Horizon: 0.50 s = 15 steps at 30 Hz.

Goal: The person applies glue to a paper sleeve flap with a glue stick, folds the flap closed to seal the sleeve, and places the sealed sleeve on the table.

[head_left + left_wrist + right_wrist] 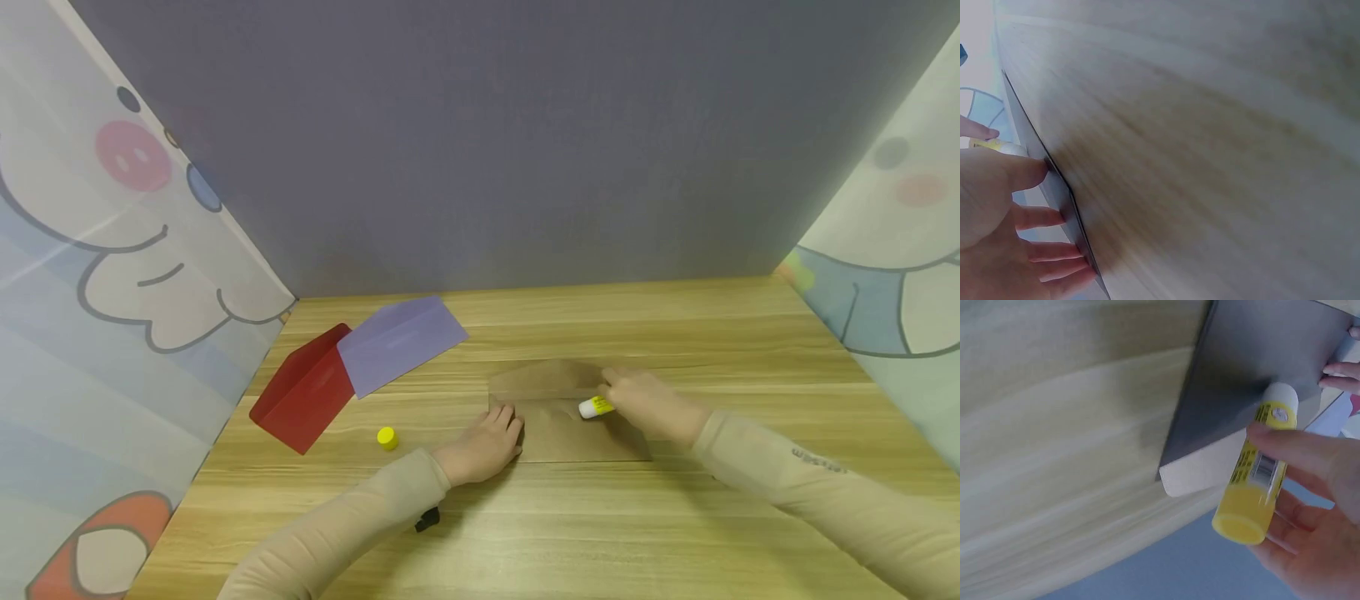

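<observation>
A brown paper envelope lies on the table with its flap spread out toward the back wall. My right hand grips an uncapped yellow-and-white glue stick between thumb and fingers. Its white end is at the envelope's surface; whether it touches, I cannot tell. At the envelope's left edge rests my left hand, and the left wrist view shows its fairly straight fingers touching the paper. The yellow cap stands apart on the table, left of that hand.
Farther left lie a red envelope and a purple envelope that overlaps it, both with flaps unfolded. A small black object shows beside the left sleeve. The wooden table meets a grey wall at the back.
</observation>
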Tool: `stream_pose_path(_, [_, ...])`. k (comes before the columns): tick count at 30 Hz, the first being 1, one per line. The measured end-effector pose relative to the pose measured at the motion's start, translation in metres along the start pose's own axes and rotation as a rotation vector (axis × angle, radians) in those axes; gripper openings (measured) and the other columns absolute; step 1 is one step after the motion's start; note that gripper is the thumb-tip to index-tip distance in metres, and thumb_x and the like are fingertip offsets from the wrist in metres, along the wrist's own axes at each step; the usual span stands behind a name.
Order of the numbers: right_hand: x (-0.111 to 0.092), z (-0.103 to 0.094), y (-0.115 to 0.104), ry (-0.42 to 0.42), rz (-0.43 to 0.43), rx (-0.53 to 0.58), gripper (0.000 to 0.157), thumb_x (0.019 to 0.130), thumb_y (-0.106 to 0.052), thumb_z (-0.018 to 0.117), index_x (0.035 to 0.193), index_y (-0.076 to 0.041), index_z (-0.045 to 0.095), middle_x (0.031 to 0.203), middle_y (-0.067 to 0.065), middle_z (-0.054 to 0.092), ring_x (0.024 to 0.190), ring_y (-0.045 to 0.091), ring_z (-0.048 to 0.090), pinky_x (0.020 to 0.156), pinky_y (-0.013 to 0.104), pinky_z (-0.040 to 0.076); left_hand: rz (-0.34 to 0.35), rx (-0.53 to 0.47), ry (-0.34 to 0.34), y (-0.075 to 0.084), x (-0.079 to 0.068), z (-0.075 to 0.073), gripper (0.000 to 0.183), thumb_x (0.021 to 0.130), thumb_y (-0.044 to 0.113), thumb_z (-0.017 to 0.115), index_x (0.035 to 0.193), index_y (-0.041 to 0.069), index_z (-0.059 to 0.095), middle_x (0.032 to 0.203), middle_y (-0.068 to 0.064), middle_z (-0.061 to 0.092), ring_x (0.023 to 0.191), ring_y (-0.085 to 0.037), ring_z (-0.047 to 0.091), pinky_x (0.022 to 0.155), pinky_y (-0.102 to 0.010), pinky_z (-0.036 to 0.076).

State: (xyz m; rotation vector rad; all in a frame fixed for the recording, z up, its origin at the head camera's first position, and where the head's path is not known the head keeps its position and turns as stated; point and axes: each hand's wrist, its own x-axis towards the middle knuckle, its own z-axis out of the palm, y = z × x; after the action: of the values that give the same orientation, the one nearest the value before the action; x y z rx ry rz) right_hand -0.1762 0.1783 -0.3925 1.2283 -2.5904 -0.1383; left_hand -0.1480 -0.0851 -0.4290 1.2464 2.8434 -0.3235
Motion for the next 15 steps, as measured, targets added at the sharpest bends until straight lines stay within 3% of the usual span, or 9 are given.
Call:
stream_pose_path(5, [-0.003, 0.009, -0.002, 0.045, -0.008, -0.04, 0.029, 0.055, 0.011, 0.074, 0.079, 0.002, 0.06, 0.08, 0.011, 0.054, 0.074, 0.025, 0.053, 0.069, 0.038, 0.049, -0.009, -0.003, -0.011, 0.0, 0.001, 0.001, 0.04, 0.094, 0.031, 0.04, 0.121, 0.001, 0.044, 0.123, -0.017, 0.041, 0.114, -0.027, 0.041, 0.095, -0.033, 0.038])
stream_pose_path(8, [-0.007, 0.014, -0.001, 0.094, -0.003, -0.023, 0.031, 0.055, 0.012, 0.074, 0.079, 0.003, 0.057, 0.079, 0.011, 0.052, 0.073, 0.025, 0.051, 0.068, 0.037, 0.048, -0.014, -0.012, -0.01, 0.0, 0.001, 0.002, 0.04, 0.094, 0.03, 0.041, 0.121, 0.002, 0.044, 0.123, -0.017, 0.041, 0.114, -0.026, 0.041, 0.093, -0.034, 0.039])
stream_pose_path(15, [-0.019, 0.019, 0.003, 0.21, 0.059, 0.121, 0.035, 0.058, 0.015, 0.068, 0.089, 0.005, 0.054, 0.082, 0.011, 0.05, 0.073, 0.022, 0.051, 0.064, 0.029, 0.049, -0.008, -0.017, 0.012, 0.0, 0.0, 0.002, 0.038, 0.093, 0.03, 0.042, 0.119, 0.002, 0.046, 0.12, -0.015, 0.043, 0.111, -0.025, 0.042, 0.09, -0.033, 0.041])
